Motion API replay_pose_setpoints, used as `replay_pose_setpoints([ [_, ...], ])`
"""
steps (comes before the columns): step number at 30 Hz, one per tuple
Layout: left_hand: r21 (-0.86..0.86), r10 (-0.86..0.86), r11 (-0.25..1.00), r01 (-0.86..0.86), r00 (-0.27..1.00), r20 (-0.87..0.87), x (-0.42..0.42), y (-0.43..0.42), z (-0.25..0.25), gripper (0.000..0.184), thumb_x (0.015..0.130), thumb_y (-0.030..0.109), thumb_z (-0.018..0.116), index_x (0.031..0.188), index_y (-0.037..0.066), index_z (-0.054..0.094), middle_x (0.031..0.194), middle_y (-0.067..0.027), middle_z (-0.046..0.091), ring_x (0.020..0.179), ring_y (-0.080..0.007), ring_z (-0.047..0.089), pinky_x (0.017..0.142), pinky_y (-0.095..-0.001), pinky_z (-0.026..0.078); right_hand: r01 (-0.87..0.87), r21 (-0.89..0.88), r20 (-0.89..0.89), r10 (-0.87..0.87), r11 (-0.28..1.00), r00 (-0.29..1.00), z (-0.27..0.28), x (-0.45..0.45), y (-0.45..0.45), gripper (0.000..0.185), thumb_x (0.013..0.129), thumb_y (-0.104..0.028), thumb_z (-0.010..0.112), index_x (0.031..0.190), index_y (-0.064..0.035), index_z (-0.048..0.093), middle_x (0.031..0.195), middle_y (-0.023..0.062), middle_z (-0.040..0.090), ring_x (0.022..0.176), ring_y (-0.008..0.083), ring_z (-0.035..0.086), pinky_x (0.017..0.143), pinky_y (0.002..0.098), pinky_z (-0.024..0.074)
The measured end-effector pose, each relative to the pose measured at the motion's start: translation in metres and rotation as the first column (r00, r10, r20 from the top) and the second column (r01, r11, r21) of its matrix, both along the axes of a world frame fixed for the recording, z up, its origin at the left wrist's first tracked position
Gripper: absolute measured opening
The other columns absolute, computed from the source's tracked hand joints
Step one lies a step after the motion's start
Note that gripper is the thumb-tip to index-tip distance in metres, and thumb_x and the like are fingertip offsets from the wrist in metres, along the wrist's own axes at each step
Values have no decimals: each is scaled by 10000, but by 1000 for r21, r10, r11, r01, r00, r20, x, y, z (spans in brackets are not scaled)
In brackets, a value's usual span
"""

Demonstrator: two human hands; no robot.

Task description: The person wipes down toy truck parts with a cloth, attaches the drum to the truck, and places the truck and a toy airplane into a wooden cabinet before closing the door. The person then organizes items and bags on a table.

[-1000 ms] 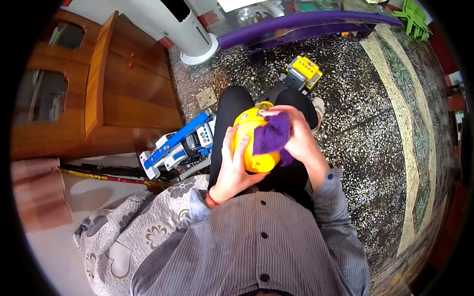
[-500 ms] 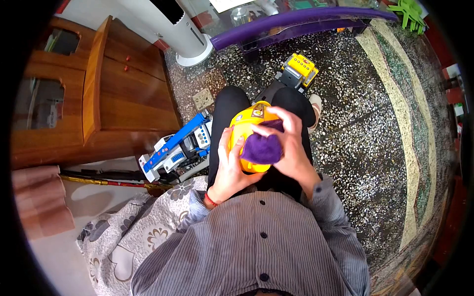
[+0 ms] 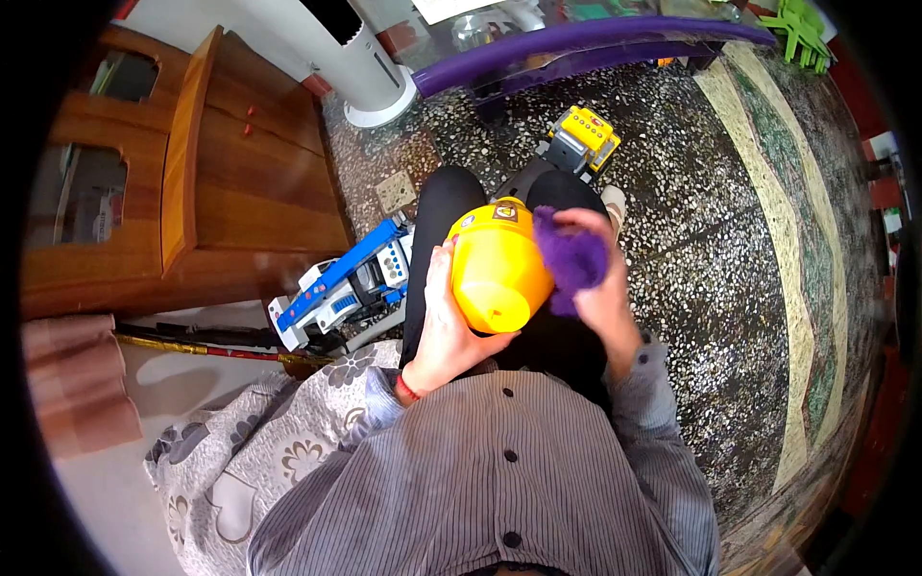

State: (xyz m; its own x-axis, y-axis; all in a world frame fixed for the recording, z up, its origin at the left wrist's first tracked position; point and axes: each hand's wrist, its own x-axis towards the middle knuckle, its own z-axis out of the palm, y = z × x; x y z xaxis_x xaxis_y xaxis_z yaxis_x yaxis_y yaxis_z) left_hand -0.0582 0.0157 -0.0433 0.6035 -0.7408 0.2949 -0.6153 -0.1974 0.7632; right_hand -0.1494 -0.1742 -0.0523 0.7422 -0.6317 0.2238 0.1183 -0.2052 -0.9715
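Observation:
A yellow rounded toy drum (image 3: 495,264), which looks like a toy mixer barrel with stickers near its far rim, rests over my lap. My left hand (image 3: 449,322) grips it from the left and underneath, fingers along its side. In my right hand (image 3: 607,288) is a bunched purple cloth (image 3: 574,257), held at the drum's right side with its edge against or very near the yellow surface. Past my knees, a yellow and grey toy truck (image 3: 583,139) stands on the floor.
A blue and white toy crane truck (image 3: 346,288) is left of my legs, beside a wooden cabinet (image 3: 254,163). Ahead are a white tower appliance (image 3: 370,86) and a purple curved bar (image 3: 595,40). Patterned fabric (image 3: 259,461) lies to my left.
My right hand has moved the purple cloth off the drum's near face to its right side. My left hand keeps its hold on the drum.

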Motion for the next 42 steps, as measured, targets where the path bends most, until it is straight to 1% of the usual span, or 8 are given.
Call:
replay_pose_setpoints([
  [2, 4, 7, 1000, -7, 1000, 23, 0, -1, -3, 1105, 564, 228, 886, 1398, -61, 222, 1429, -321, 277, 1350, -517, 240, 1134, -557, 182, -27, -471, -70, -6, 882, 998, 13, -5, 15, 429, 760, -74, 713, 1175, -26, 613, 1185, 103, 604, 1120, 236, 540, 996, 356, 405],
  [14, 92, -90, 992, 84, 994, 65, 6, 4, -23, 1090, 583, 258, 860, 1400, -94, 229, 1431, -346, 251, 1356, -517, 228, 1136, -548, 179, -405, -768, -372, 169, 496, 913, 48, 60, 49, 354, 711, -244, 654, 994, -34, 687, 1131, 74, 657, 1175, 233, 544, 992, 409, 383],
  [20, 46, 40, 998, -44, 995, 90, 2, -3, -15, 1256, 548, 288, 897, 1440, -69, 88, 1453, -343, 175, 1368, -490, 202, 1131, -505, 205, -195, -477, -342, 24, 857, 939, 8, 60, -13, 237, 769, -226, 661, 927, -58, 718, 1147, 156, 640, 1131, 331, 547, 977, 396, 429],
  [24, -22, 61, 998, -59, 991, 115, 3, 5, -6, 1173, 534, 262, 918, 1388, -40, 174, 1405, -297, 247, 1330, -481, 281, 1102, -513, 270, 48, -609, -344, -318, 791, 883, -17, 19, -30, 303, 772, -178, 730, 1032, -36, 669, 954, 172, 625, 1016, 307, 596, 887, 371, 484],
  [28, -158, 36, 987, -24, 996, 79, 3, 4, -19, 987, 551, 241, 930, 1265, 16, 286, 1320, -237, 309, 1337, -482, 289, 1083, -528, 311, 148, 243, 29, -159, 959, 987, 24, 15, -29, 229, 772, -2, 724, 985, -27, 643, 964, 113, 635, 892, 229, 654, 805, 302, 515],
  [31, -185, 3, 983, 10, 998, 68, 0, 4, -25, 939, 587, 235, 912, 1250, 1, 289, 1312, -236, 309, 1356, -508, 251, 1092, -532, 299, -111, -374, -85, 85, 921, 993, 75, 34, -12, 256, 724, -40, 728, 975, -50, 681, 1078, 67, 648, 1093, 221, 596, 936, 376, 464],
  [34, -189, 9, 982, 3, 998, 63, -2, -3, -18, 865, 622, 239, 898, 1210, -33, 325, 1275, -224, 344, 1368, -508, 237, 1098, -537, 290, -524, -687, -398, 343, 504, 851, 73, 54, 20, 287, 696, -180, 710, 972, -102, 725, 1156, 15, 653, 1243, 269, 503, 1065, 455, 330],
  [42, -188, 29, 982, -7, 993, 116, 9, -7, -16, 913, 566, 261, 923, 1210, -13, 336, 1251, -228, 353, 1326, -459, 336, 1055, -499, 354, -439, -266, -432, 301, 858, 850, 35, 84, -31, 371, 813, -204, 638, 1146, -41, 654, 1234, 176, 592, 1138, 330, 570, 968, 380, 449],
])
